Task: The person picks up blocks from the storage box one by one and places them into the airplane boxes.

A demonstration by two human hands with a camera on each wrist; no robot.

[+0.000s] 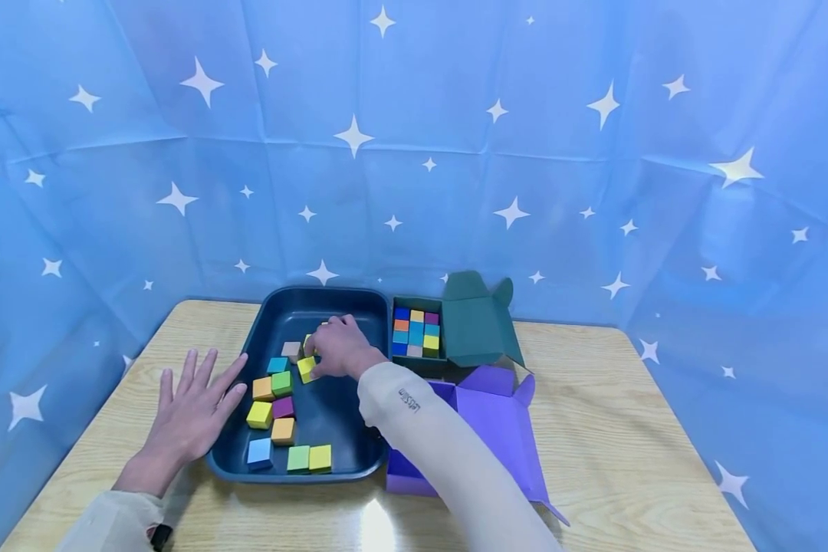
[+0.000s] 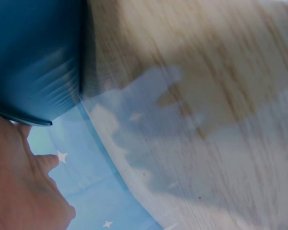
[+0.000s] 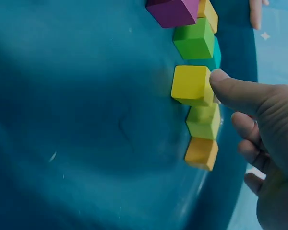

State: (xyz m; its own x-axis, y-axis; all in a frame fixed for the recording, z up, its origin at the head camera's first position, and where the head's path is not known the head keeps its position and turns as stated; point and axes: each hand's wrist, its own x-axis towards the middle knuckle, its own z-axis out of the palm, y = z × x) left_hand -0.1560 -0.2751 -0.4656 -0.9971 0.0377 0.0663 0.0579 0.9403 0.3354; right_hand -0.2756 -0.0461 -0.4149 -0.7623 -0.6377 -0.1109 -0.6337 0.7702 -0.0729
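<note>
My right hand [image 1: 341, 349] reaches over the dark blue tray [image 1: 345, 303] and pinches a yellow cube [image 1: 307, 369]. In the right wrist view the thumb [image 3: 240, 93] presses the cube's side; the index finger is hidden. A lime cube [image 3: 203, 120] and an orange cube [image 3: 201, 153] sit close by. Nearer me in the tray lie several more cubes, among them a purple cube [image 1: 283, 407], a green cube [image 1: 281, 383] and a light blue cube [image 1: 259, 452]. My left hand [image 1: 189, 418], fingers spread, is at the tray's left rim and holds no cube.
Right of the tray stands an open green box [image 1: 444, 337] with rows of coloured cubes. In front of it is an open purple box [image 1: 504, 429], partly hidden by my right forearm. A blue star-patterned curtain [image 1: 428, 215] surrounds the wooden table [image 1: 607, 429].
</note>
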